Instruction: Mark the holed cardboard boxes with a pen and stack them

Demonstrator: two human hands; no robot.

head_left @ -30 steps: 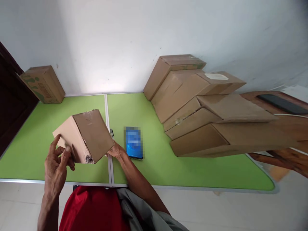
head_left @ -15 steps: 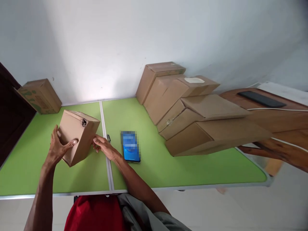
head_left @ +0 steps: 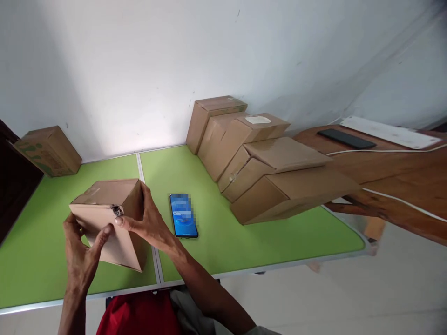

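Between my two hands is a brown cardboard box, tilted above the green table, with a torn, dark hole in one upper corner. My left hand grips its left side, thumb pressed on the near face and fingers around the far side. My right hand clasps the right side, its thumb on the near face just below the torn corner and its fingers along the right face. Right of the box, a smartphone with a lit blue screen lies on the table.
Several cardboard boxes lean in a row against the wall at the right. Another printed box stands at the back left of the green table. A wooden table on the right bears a dark phone, a white strip and cables.
My right hand has moved from beside the box's lower right up onto its right side and near face. The box has turned and come nearer. The view has shifted slightly.
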